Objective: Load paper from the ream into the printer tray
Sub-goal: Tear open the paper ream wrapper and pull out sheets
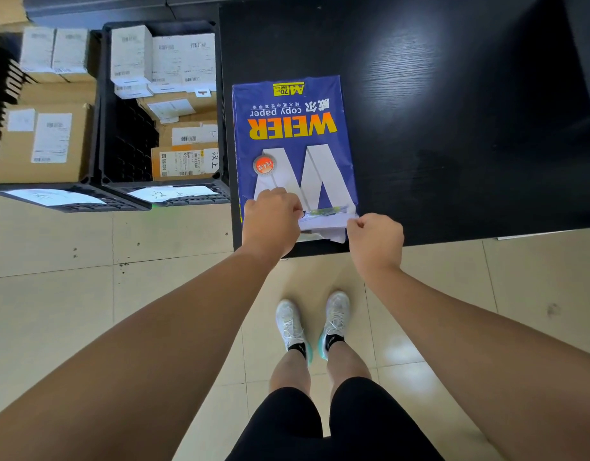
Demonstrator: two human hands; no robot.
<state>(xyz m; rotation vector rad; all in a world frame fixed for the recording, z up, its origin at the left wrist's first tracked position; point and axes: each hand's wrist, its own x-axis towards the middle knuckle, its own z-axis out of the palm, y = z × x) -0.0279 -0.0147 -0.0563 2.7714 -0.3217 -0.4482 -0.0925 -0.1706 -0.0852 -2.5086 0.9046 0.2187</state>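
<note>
A blue ream of copy paper (293, 141) with a large white W and yellow lettering lies flat on a black table (453, 111), its near end at the table's front edge. My left hand (272, 224) is closed on the wrapper at the near left corner. My right hand (375, 237) is closed on the wrapper at the near right corner. Between the hands the wrapper's end flap (323, 222) is torn and crumpled, showing white. No printer or tray is in view.
Two black plastic crates (120, 151) holding labelled cardboard parcels stand on the floor left of the table, one touching its side. Beige floor tiles (154, 247) run below. My legs and white shoes (313, 322) stand just before the table edge.
</note>
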